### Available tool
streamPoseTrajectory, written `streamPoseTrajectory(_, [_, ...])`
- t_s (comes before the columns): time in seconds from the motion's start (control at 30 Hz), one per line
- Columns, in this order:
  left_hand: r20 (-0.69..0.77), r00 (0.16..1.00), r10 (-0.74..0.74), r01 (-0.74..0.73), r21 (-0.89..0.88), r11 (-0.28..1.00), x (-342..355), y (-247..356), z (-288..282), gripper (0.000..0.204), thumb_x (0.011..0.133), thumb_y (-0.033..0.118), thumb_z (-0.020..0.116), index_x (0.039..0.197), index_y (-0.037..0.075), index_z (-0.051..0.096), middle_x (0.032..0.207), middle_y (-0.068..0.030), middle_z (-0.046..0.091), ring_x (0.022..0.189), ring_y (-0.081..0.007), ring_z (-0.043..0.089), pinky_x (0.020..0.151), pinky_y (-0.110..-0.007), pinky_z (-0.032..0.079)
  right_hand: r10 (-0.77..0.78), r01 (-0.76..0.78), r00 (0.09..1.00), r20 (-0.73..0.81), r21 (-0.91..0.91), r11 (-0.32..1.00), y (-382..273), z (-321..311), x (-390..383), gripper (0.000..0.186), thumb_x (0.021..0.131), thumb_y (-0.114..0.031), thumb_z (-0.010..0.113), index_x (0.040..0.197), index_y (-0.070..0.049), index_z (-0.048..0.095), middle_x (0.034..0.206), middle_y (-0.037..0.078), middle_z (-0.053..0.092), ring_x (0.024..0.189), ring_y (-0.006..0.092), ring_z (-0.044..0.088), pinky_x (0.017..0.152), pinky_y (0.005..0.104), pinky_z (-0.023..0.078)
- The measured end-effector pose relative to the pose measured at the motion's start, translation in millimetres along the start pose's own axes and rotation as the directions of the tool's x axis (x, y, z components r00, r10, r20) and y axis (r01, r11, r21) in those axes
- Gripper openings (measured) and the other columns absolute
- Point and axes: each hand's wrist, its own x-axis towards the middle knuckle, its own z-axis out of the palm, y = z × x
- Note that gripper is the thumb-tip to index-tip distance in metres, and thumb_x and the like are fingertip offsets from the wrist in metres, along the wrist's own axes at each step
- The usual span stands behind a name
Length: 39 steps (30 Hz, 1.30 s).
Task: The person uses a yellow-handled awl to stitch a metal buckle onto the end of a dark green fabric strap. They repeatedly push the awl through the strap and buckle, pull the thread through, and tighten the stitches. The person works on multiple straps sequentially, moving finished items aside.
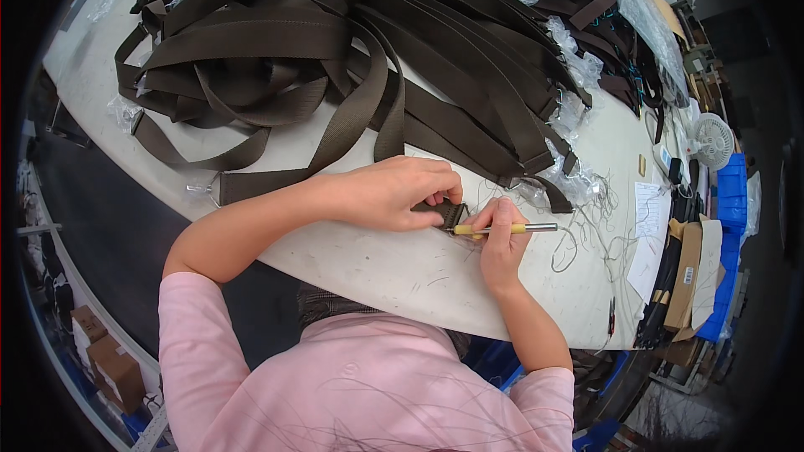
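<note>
- White counter in a workshop carries a big heap of dark brown webbing straps, the landmark here; a second strap pile lies beyond its far right end, beside clear plastic wrapping.
- On the near side of the heap, the left hand bends over a dark strap end, its fingers drawn in narrow and apparently pinching the webbing against the counter.
- Just right of that strap end, and also on the near side of the heap, the right hand has its fingers closed round a pen-shaped tool, yellow with a silver butt; its tip points left at the strap end. Whether it is an awl, a seam ripper or something else is too small to tell.
- Right of the heap, loose threads tangle near a paper sheet; farther right stand a small white fan and a blue bin.
- If the tip is sharp, a slip could nick the left thumb, since thumb and tip are so close together; pushing too hard would be the likely cause.
- A loose pinch could let the strap end twist, spoiling the webbing or its stitching.
- Stray threads could snag on the tool, and the heap's weight could tug a connected strap askew.
</note>
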Motion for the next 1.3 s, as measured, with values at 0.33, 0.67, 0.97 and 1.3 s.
streamPoseTrajectory(0.33, [-0.210,0.974,0.083,0.045,0.540,0.840,-1.7,-2.8,8.4,0.018,0.080,0.000,0.066,0.095,0.001,0.058,0.109,-0.0116,0.058,0.102,-0.0283,0.060,0.078,-0.038,0.052,-0.020,0.020,1.000,-0.009,-0.007,1.000,-5.3,1.1,1.0,0.051,0.113,-0.031,0.033,0.070,-0.007,0.050,0.060,0.004,0.053,0.054,0.0108,0.058,0.045,0.0223,0.034])
streamPoseTrajectory(0.67, [-0.105,0.984,0.143,-0.092,0.386,0.918,-1.9,0.6,18.2,0.027,0.080,-0.005,0.064,0.106,0.003,0.065,0.117,-0.0101,0.061,0.097,-0.0236,0.063,0.077,-0.035,0.057,-0.023,0.022,1.000,-0.009,-0.036,0.999,-4.1,2.3,1.8,0.053,0.112,-0.032,0.033,0.071,-0.006,0.052,0.062,0.008,0.060,0.052,0.0087,0.053,0.045,0.0218,0.033])
streamPoseTrajectory(0.97, [0.082,0.925,0.371,-0.345,0.589,0.730,-1.1,-15.2,14.9,0.021,0.078,0.007,0.067,0.097,0.002,0.063,0.102,-0.0066,0.062,0.093,-0.0206,0.063,0.076,-0.033,0.057,-0.011,0.011,1.000,0.012,-0.044,0.999,-4.5,0.7,1.9,0.053,0.112,-0.030,0.035,0.071,-0.003,0.054,0.063,0.009,0.061,0.052,0.0073,0.047,0.049,0.0231,0.035])
streamPoseTrajectory(1.3, [0.081,0.933,0.349,-0.315,0.651,0.690,-3.7,-12.8,18.3,0.023,0.077,0.008,0.067,0.098,0.000,0.062,0.103,-0.0080,0.062,0.094,-0.0206,0.063,0.074,-0.031,0.057,-0.004,0.006,1.000,0.024,-0.076,0.997,-2.7,0.2,1.0,0.051,0.112,-0.027,0.040,0.072,-0.001,0.058,0.063,0.002,0.057,0.057,0.0064,0.046,0.053,0.0246,0.038])
